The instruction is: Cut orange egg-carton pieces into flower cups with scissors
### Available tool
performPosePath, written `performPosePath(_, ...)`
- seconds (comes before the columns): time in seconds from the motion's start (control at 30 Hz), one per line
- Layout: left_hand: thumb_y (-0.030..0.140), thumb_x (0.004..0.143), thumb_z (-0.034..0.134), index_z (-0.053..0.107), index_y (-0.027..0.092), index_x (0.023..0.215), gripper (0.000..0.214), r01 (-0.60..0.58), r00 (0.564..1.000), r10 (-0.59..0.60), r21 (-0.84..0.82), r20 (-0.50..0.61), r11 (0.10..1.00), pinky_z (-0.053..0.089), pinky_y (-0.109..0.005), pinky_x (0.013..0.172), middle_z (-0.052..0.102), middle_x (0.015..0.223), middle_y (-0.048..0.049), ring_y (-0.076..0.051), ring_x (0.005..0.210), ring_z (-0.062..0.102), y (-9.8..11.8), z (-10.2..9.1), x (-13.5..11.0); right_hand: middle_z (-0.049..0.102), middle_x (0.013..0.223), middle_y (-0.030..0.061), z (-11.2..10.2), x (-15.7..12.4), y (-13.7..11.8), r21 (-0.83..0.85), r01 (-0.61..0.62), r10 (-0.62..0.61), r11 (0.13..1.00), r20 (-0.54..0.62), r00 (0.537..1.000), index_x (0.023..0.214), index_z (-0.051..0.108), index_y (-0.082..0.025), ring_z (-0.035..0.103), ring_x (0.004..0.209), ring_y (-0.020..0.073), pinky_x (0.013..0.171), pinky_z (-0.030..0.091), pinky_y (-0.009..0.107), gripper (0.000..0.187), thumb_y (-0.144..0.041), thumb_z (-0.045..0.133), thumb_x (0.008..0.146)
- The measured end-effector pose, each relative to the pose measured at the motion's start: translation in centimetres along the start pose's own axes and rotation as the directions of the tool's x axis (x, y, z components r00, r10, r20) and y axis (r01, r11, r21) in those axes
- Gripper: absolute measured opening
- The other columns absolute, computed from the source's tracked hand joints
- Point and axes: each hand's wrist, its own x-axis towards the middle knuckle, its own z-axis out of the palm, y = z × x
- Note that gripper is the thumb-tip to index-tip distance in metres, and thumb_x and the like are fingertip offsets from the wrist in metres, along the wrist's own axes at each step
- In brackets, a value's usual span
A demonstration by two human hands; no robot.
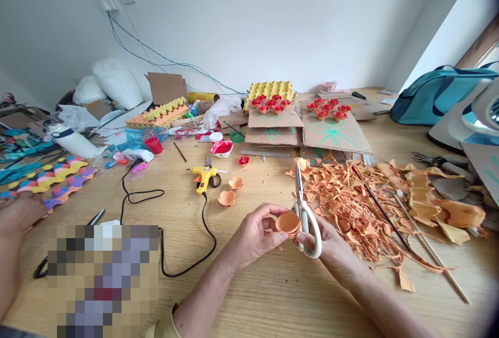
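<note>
My left hand (254, 233) pinches a small stack of round orange egg-carton cups (287, 222) by its side, the open tops tilted up. My right hand (329, 242) has its fingers in the white handles of a pair of scissors (311, 226), whose blades point away from me and look closed. Its fingertips also come up against the right side of the cups. Two more orange cup pieces with petal-cut rims, a smaller one (236, 183) and a larger one (226, 198), rest on the table left of my hands.
A yellow glue gun (202, 177) with a black cord lies left of centre. Orange carton scraps (346, 203) are heaped to the right, with thin sticks across them. Red paper flowers (329, 109) stand on cardboard behind. Another person's hand (23, 210) touches painted egg-carton strips at far left.
</note>
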Motion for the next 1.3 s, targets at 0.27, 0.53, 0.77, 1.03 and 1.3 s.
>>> performPosePath(0.27, 0.039, 0.076, 0.073, 0.059, 0.017, 0.113, 0.045, -0.083, 0.996, 0.084, -0.089, 0.015, 0.993, 0.040, -0.021, 0.057, 0.070, 0.097, -0.0071, -0.014, 0.078, 0.060, -0.3, -0.8, -0.1, 0.057, 0.083, 0.0008, 0.0, -0.1, 0.0, 0.012, 0.008, -0.009, 1.000, 0.052, 0.999, 0.096, 0.059, -0.021, 0.049, 0.074, 0.0163, 0.065, 0.040, 0.028, 0.036, -0.049, 0.074, 0.078)
performPosePath(0.53, 0.026, 0.081, 0.065, 0.062, 0.020, 0.115, 0.035, -0.099, 0.879, 0.307, 0.491, -0.365, 0.866, 0.050, -0.032, 0.079, 0.066, 0.111, -0.0080, -0.017, 0.085, 0.062, -2.2, -2.9, 1.3, 0.057, 0.083, 0.0008, -0.3, -0.1, -0.4, 0.039, 0.022, -0.021, 0.999, -0.028, 0.999, 0.102, 0.059, -0.023, 0.051, 0.077, 0.0181, 0.070, 0.042, 0.030, 0.041, -0.051, 0.075, 0.076)
performPosePath(0.77, 0.019, 0.081, 0.066, 0.062, 0.021, 0.114, 0.033, -0.042, 0.903, 0.364, 0.796, -0.229, 0.604, 0.050, -0.043, 0.091, 0.068, 0.109, -0.0084, -0.025, 0.101, 0.062, -3.9, -3.3, 1.5, 0.057, 0.082, 0.0006, -0.6, -0.2, 0.1, 0.036, 0.026, -0.026, 0.999, -0.014, 1.000, 0.102, 0.060, -0.023, 0.051, 0.076, 0.0173, 0.070, 0.042, 0.030, 0.039, -0.048, 0.076, 0.077)
performPosePath(1.03, 0.017, 0.091, 0.054, 0.065, 0.023, 0.112, 0.024, -0.310, 0.783, 0.616, 0.803, -0.089, 0.509, 0.047, -0.038, 0.094, 0.064, 0.105, -0.0072, -0.021, 0.103, 0.059, -1.2, -2.3, 0.1, 0.057, 0.085, 0.0004, -0.9, -0.2, -0.2, -0.041, 0.018, -0.020, 0.999, -0.035, 0.999, 0.108, 0.059, -0.024, 0.051, 0.076, 0.0171, 0.068, 0.042, 0.029, 0.042, -0.048, 0.075, 0.078)
performPosePath(1.3, 0.020, 0.088, 0.063, 0.072, 0.024, 0.092, 0.011, -0.525, 0.725, 0.677, 0.739, 0.127, 0.423, 0.049, -0.034, 0.082, 0.066, 0.090, -0.0050, -0.019, 0.090, 0.058, -0.2, -0.6, -0.9, 0.052, 0.078, -0.0030, -0.6, -0.2, -0.5, -0.084, 0.037, -0.039, 0.996, -0.022, 0.999, 0.101, 0.059, -0.023, 0.045, 0.068, 0.0132, 0.061, 0.040, 0.025, 0.037, -0.047, 0.076, 0.077)
